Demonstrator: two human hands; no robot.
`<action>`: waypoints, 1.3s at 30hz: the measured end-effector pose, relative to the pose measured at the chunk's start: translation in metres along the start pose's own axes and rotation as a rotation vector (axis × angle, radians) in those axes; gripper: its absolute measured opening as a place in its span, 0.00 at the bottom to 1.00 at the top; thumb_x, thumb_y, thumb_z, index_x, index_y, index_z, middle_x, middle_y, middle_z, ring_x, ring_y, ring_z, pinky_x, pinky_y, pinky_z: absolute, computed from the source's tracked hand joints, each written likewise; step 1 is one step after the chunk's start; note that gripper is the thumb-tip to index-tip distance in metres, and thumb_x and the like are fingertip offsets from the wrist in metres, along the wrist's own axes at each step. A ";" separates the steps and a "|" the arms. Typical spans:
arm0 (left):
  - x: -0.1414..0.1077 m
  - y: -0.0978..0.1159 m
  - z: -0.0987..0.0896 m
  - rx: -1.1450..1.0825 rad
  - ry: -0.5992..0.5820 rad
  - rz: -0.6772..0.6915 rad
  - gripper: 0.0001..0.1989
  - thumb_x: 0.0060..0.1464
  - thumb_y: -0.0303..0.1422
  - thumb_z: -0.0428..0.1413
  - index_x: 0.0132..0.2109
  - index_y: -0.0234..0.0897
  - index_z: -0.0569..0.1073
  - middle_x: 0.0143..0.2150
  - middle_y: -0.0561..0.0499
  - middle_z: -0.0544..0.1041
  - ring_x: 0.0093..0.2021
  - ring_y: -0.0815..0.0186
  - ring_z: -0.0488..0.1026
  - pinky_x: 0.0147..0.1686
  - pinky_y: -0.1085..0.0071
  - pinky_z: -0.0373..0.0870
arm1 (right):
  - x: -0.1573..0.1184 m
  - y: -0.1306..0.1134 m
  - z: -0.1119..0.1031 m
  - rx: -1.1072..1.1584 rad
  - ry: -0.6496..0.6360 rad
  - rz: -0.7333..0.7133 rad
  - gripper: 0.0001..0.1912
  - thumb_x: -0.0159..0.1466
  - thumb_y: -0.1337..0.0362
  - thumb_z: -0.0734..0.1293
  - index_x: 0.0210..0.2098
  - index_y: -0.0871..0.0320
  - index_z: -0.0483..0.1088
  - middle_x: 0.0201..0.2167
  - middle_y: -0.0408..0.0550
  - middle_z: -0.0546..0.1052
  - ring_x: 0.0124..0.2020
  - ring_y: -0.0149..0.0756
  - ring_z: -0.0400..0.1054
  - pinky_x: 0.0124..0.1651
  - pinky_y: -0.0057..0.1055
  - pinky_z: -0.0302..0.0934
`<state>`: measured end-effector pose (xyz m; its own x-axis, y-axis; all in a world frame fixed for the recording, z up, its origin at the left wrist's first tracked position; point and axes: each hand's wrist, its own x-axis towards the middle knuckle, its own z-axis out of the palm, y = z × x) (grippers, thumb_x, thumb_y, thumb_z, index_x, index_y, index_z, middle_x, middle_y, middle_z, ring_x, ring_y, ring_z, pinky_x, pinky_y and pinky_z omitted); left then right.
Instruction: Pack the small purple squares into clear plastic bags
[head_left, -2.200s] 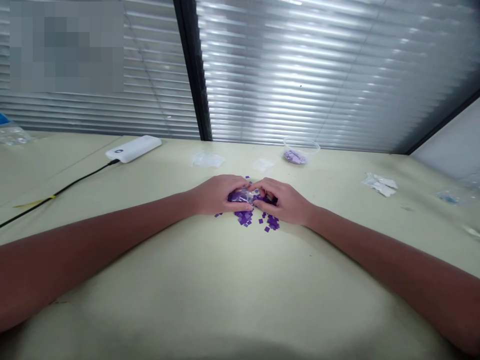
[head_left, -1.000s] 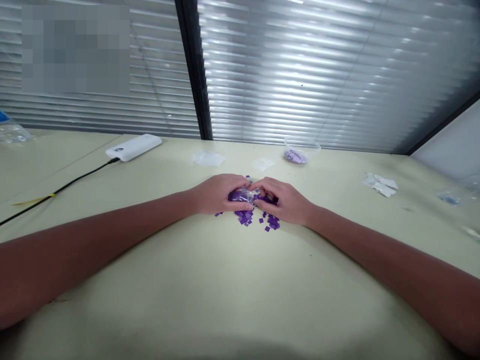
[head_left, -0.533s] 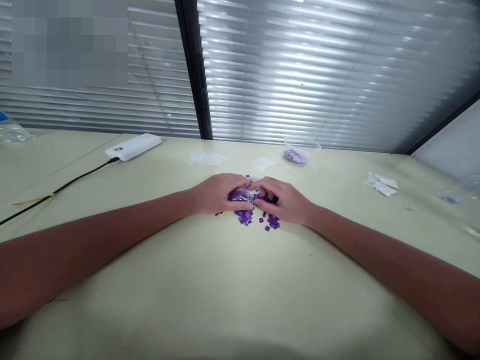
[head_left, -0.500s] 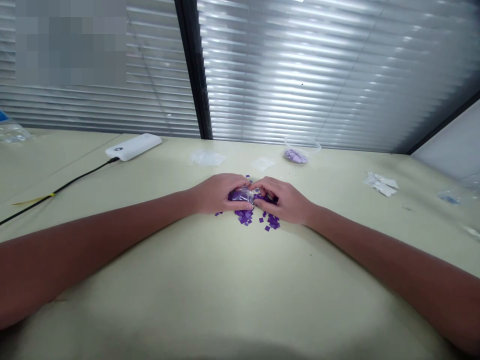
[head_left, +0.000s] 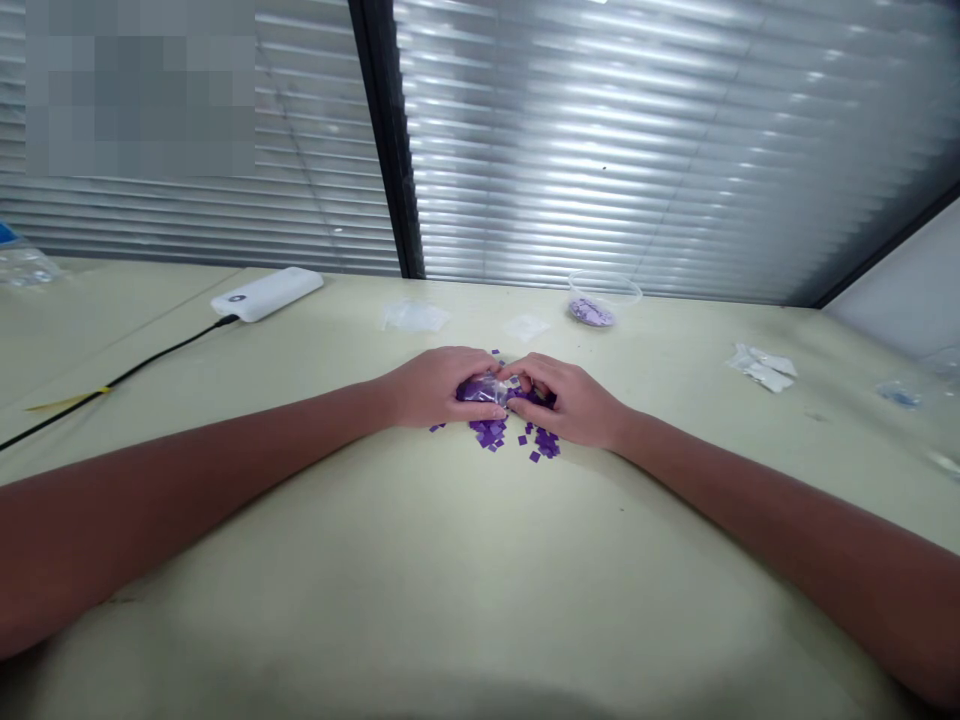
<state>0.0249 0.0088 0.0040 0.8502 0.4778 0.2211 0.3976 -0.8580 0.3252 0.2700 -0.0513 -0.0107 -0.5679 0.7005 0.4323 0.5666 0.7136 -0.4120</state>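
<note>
My left hand (head_left: 433,388) is wrapped round a small clear plastic bag (head_left: 484,390) with purple pieces in it, thumb along its near side. At the bag's right end is my right hand (head_left: 570,400), its fingers bent and pinched close to the bag's edge; what lies between the fingertips is too small to make out. Small purple square pieces (head_left: 489,433) lie loose on the table under and in front of both hands, with more (head_left: 547,443) below my right hand.
Behind the hands on the pale table (head_left: 450,580) are clear bags (head_left: 415,316), a round lid or dish (head_left: 626,290) and a heap of lilac pieces (head_left: 592,312). A white power bank (head_left: 268,294) with a black cable lies left, white packets (head_left: 762,367) right.
</note>
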 end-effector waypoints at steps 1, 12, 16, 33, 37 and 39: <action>0.000 0.000 0.000 0.001 -0.002 -0.001 0.23 0.61 0.55 0.56 0.42 0.38 0.72 0.37 0.50 0.75 0.36 0.62 0.69 0.34 0.69 0.57 | 0.000 0.000 0.000 0.000 0.001 0.001 0.15 0.70 0.62 0.67 0.56 0.51 0.69 0.42 0.46 0.76 0.37 0.34 0.68 0.40 0.31 0.62; 0.000 -0.001 0.001 0.014 0.008 0.006 0.23 0.61 0.56 0.56 0.40 0.38 0.71 0.35 0.51 0.74 0.35 0.63 0.69 0.34 0.69 0.58 | 0.000 -0.001 0.000 -0.003 0.000 0.009 0.15 0.69 0.64 0.67 0.55 0.51 0.69 0.40 0.45 0.75 0.36 0.34 0.67 0.39 0.31 0.61; 0.000 -0.001 0.001 0.004 0.008 0.002 0.23 0.61 0.56 0.56 0.41 0.38 0.72 0.35 0.51 0.74 0.35 0.64 0.69 0.34 0.69 0.58 | 0.000 0.000 0.000 0.001 0.003 0.002 0.15 0.69 0.63 0.67 0.55 0.51 0.69 0.41 0.46 0.75 0.36 0.35 0.67 0.39 0.31 0.61; 0.001 0.000 0.000 0.002 -0.003 -0.003 0.23 0.61 0.56 0.56 0.40 0.38 0.71 0.36 0.50 0.75 0.35 0.62 0.69 0.34 0.69 0.57 | -0.001 0.000 0.000 0.002 -0.001 -0.002 0.14 0.70 0.61 0.66 0.56 0.51 0.69 0.42 0.47 0.76 0.37 0.35 0.68 0.39 0.32 0.62; 0.001 0.000 0.001 -0.003 -0.004 -0.016 0.23 0.60 0.56 0.56 0.40 0.38 0.71 0.35 0.51 0.74 0.35 0.63 0.69 0.34 0.69 0.57 | -0.001 0.000 0.000 0.001 0.000 -0.009 0.14 0.70 0.62 0.66 0.56 0.51 0.69 0.43 0.46 0.76 0.37 0.35 0.68 0.40 0.32 0.62; 0.001 0.000 0.001 -0.002 -0.002 -0.017 0.24 0.60 0.56 0.56 0.40 0.38 0.71 0.35 0.51 0.74 0.34 0.64 0.69 0.33 0.69 0.57 | -0.001 0.000 0.000 0.000 0.001 -0.005 0.14 0.70 0.62 0.66 0.55 0.51 0.69 0.42 0.46 0.76 0.37 0.35 0.68 0.40 0.32 0.62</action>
<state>0.0255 0.0092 0.0034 0.8438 0.4923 0.2136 0.4118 -0.8493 0.3304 0.2704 -0.0521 -0.0109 -0.5705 0.6967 0.4350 0.5637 0.7173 -0.4096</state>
